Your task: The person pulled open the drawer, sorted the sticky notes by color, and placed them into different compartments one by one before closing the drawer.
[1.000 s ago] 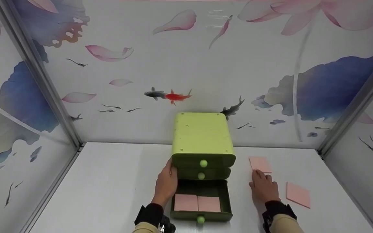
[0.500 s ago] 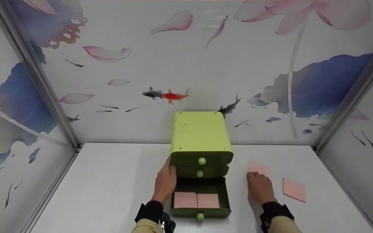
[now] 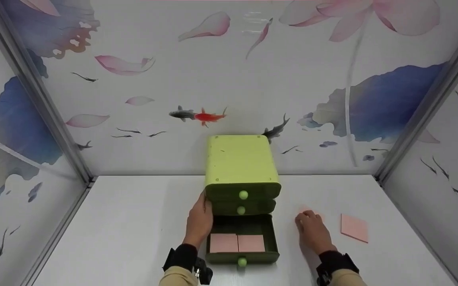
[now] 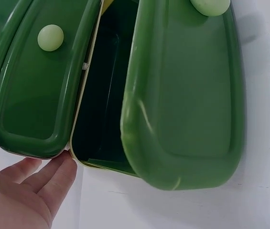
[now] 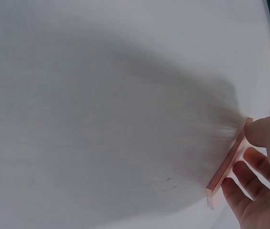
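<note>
A small lime-green cabinet [image 3: 241, 159] with dark green drawer fronts stands against the back wall. Its bottom drawer [image 3: 243, 257] is pulled out, and two pink sticky-note pads [image 3: 223, 243] lie side by side in it. My left hand [image 3: 199, 220] rests on the cabinet's left side; in the left wrist view its fairly straight fingers [image 4: 60, 183] touch the side near the drawer fronts. To the right of the cabinet, my right hand [image 3: 314, 230] pinches another pink sticky-note pad [image 5: 229, 160] between thumb and fingers. In the head view that hand hides most of the pad.
Farther right, one more pink pad [image 3: 354, 227] lies flat on the white table [image 3: 133, 222]. Printed panels with fish and petals enclose the back [image 3: 197, 79] and both sides, with metal posts at the corners.
My right hand has drawn the pink pad toward me along the right of the cabinet, and its fingers now pinch it. My left hand stays on the cabinet. The head view has shifted slightly.
</note>
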The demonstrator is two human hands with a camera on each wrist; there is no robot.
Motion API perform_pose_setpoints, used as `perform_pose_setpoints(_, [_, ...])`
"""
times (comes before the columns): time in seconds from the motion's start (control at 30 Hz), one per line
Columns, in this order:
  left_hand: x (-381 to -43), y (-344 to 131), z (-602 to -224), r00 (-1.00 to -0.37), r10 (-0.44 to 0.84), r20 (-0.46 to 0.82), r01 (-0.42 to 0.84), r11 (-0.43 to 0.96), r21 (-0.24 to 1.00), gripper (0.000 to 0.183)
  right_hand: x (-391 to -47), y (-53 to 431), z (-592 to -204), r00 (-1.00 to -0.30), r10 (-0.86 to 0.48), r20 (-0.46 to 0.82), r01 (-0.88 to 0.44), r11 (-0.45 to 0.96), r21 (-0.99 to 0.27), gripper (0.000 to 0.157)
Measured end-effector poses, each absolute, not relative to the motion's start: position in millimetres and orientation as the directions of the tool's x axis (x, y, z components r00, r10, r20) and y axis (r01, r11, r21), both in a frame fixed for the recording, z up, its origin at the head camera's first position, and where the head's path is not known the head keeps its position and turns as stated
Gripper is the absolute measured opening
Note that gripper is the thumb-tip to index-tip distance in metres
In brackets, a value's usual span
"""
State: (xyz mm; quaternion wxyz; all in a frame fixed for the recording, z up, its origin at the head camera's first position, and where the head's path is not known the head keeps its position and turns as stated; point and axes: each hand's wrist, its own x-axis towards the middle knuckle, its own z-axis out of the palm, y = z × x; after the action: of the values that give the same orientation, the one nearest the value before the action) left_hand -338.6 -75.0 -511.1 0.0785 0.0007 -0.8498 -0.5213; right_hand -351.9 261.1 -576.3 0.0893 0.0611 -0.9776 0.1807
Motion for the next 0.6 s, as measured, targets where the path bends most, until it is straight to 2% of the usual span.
perform_pose_setpoints(0.1, [-338,-75,-511,-0.987,-0.087,0.135,0.080,0.459,0.885,0.048,-353,267,-576,-0.960,-0.082,0.269,-0.173,0.927,-0.332,0.008])
perform_pose_setpoints(0.2, [-336,-75,-512,-0.987,-0.087,0.132,0.078,0.461,0.884,0.048,-351,276,-578,-0.952,-0.079,0.297,-0.172,0.938,-0.300,0.022])
perform_pose_setpoints(0.27, [-336,-74,-512,-0.989,-0.086,0.124,0.071,0.462,0.884,0.048,-349,282,-578,-0.965,-0.081,0.251,-0.153,0.947,-0.282,0.035])
perform_pose_setpoints(0.37, [-336,-74,-512,-0.989,-0.089,0.117,0.062,0.466,0.883,0.049,-349,288,-577,-0.990,-0.096,0.103,-0.121,0.956,-0.268,0.050])
perform_pose_setpoints(0.47, [-337,-75,-512,-0.990,-0.090,0.111,0.056,0.468,0.882,0.049,-353,288,-575,-0.995,-0.099,0.021,-0.101,0.965,-0.243,0.053])
perform_pose_setpoints(0.6, [-339,-79,-512,-0.989,-0.091,0.119,0.063,0.468,0.881,0.049,-361,282,-569,-0.996,-0.092,-0.014,-0.087,0.976,-0.200,0.054])
